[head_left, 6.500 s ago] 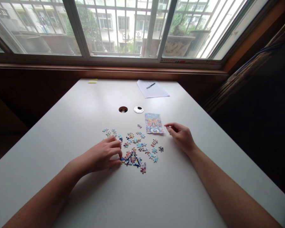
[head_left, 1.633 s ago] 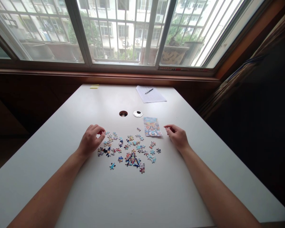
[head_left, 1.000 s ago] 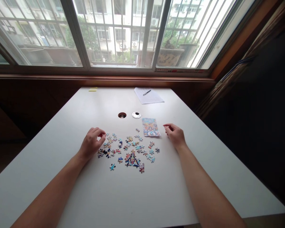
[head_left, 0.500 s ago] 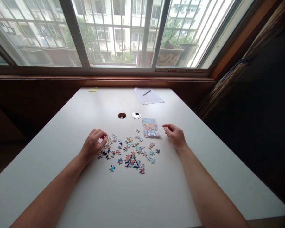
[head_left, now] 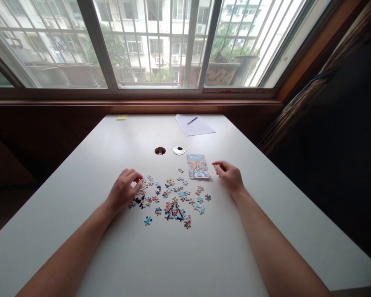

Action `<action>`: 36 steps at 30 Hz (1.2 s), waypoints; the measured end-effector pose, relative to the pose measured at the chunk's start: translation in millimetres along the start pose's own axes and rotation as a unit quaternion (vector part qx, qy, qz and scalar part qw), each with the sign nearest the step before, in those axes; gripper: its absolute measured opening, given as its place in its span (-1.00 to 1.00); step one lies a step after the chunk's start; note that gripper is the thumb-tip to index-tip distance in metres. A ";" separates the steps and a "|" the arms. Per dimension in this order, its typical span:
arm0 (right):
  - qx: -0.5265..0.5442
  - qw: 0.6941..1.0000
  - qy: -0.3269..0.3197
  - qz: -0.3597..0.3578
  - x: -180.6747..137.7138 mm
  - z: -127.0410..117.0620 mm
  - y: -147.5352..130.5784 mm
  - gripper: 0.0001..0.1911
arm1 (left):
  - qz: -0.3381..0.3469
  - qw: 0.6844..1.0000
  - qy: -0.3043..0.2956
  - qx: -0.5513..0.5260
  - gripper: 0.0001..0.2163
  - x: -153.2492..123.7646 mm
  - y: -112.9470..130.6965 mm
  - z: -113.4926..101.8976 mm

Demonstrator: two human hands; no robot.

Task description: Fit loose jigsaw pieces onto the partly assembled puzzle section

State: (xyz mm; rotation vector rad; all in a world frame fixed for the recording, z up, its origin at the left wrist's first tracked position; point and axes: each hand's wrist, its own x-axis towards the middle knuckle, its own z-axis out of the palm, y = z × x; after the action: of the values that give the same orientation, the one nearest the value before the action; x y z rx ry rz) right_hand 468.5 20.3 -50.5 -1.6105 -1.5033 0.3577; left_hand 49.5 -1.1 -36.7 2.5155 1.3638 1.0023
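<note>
My left hand [head_left: 125, 189] rests at the left side of a spread of loose jigsaw pieces [head_left: 176, 188]. Its fingers are curled, thumb and fingertips close together; whatever lies between them is too small to make out. In front of it, a joined section of the puzzle [head_left: 174, 211] shows dark blue zigzag lines, with a pinkish piece [head_left: 187, 221] at its lower right corner. A blue piece [head_left: 148, 220] lies apart, nearer to me. Right of the picture card [head_left: 199, 166], my right hand [head_left: 230, 177] lies with fingers loosely bent, the tips slightly apart, and nothing visible in them.
Farther back on the white table [head_left: 126, 255] are a round cable hole [head_left: 160, 151], its metal cover [head_left: 178, 150], a paper sheet [head_left: 193, 128] with a pen [head_left: 192, 120] on it, and a yellow note [head_left: 121, 117]. A barred window stands beyond the far edge.
The view has shifted very slightly, so the table things appear a little farther right. Both hands keep nearly the same pose, and no piece has visibly moved on the table.
</note>
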 end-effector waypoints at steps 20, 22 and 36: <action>0.004 0.991 0.085 -0.099 -16.4 2.8 -31.4 -0.75 | -0.048 0.995 0.086 -0.027 -0.86 0.4 -11.4 -6.4; 0.004 0.991 0.088 -0.103 -17.0 2.5 -32.9 -0.76 | -0.048 0.995 0.086 -0.030 -0.85 0.2 -12.2 -6.8; 0.012 0.989 0.067 -0.128 -18.0 5.1 -33.7 -0.80 | 0.107 0.988 -0.100 0.059 -0.75 -3.1 12.2 12.2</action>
State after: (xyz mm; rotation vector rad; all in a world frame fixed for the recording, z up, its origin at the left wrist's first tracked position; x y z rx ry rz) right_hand 438.6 2.0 -34.6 -1.3736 -1.5720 0.1197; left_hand 64.2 -8.2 -42.9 2.8077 1.1490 0.6933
